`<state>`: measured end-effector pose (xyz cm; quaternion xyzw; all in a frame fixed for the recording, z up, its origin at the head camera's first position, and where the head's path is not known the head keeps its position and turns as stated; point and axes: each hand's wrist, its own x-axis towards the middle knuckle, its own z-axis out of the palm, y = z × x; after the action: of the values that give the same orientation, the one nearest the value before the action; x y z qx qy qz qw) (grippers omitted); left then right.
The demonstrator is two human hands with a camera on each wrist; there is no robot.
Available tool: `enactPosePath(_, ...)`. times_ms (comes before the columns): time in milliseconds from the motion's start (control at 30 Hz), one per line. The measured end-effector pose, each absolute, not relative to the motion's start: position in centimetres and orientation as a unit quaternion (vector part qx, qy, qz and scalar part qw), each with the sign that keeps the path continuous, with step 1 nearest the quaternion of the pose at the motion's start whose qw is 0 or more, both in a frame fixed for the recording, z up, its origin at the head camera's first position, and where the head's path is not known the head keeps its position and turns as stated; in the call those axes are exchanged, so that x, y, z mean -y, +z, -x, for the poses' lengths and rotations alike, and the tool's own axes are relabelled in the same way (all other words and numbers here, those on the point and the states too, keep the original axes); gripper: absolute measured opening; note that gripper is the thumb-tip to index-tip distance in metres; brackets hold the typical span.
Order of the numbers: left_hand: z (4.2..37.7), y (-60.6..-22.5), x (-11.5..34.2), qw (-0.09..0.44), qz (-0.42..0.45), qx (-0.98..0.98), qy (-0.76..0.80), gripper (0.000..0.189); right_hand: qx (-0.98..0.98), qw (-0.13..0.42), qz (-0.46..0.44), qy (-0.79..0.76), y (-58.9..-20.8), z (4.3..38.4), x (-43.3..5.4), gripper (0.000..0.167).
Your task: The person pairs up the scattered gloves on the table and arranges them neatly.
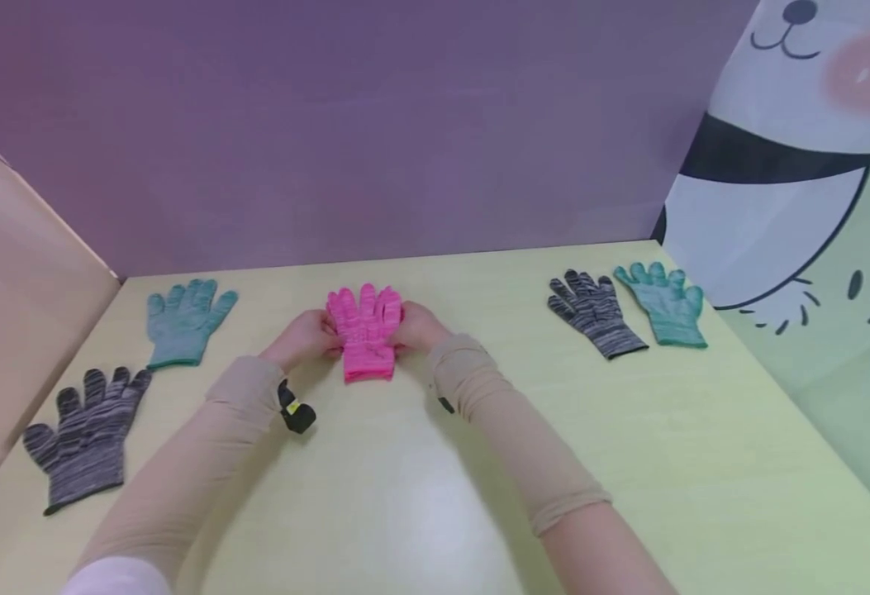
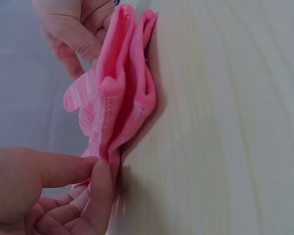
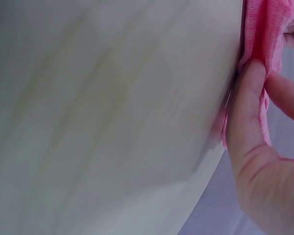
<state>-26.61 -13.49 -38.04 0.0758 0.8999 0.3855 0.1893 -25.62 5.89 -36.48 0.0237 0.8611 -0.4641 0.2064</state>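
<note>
Two pink knit gloves [image 1: 366, 330] lie one on top of the other near the table's back edge, fingers pointing away. Their two cuff openings [image 2: 112, 54] show as separate layers in the left wrist view. My left hand [image 1: 306, 339] pinches the left edge between thumb and finger, close to the tabletop. On the opposite side, my right hand [image 1: 418, 326] pinches the right edge; in the right wrist view its thumb and finger [image 3: 247, 107] close on the pink fabric. Whether each hand grips both layers, I cannot tell.
On the left lie a teal glove [image 1: 185, 322] and a grey-black glove [image 1: 92, 442]. Another grey-black glove [image 1: 596, 312] and a second teal glove [image 1: 668, 306] lie at the back right. A purple panel [image 1: 375, 140] rises behind the table [image 1: 420, 512].
</note>
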Motion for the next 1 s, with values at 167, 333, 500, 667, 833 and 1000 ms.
enactPosePath(167,26.39,-38.05,13.5,0.187,-0.079,-0.906,0.372,0.022,-0.864,0.198,-0.043,-0.46,-36.54,25.7,-5.68,0.056)
enactPosePath(333,26.31,-37.63,13.06,0.185,-0.082,-0.914,0.351,0.025,-0.881,0.182,-0.059,-0.433,-36.44,25.8,-5.74,0.049)
enactPosePath(500,26.41,-37.93,12.92,0.182,-0.074,-0.914,0.355,0.024,-0.915,0.166,-0.056,-0.363,-36.6,25.83,-5.68,0.056)
enactPosePath(667,26.3,-38.07,12.98,0.185,-0.069,-0.914,0.354,0.024,-0.937,0.153,-0.034,-0.312,-36.61,25.61,-5.7,0.057)
enactPosePath(833,26.27,-38.09,13.09,0.186,-0.069,-0.913,0.355,0.023,-0.958,0.131,0.026,-0.254,-36.56,25.49,-5.89,0.071)
enactPosePath(1000,26.2,-37.89,13.23,0.191,-0.066,-0.91,0.362,0.023,-0.952,0.112,0.183,-0.216,-36.64,25.27,-5.92,0.035)
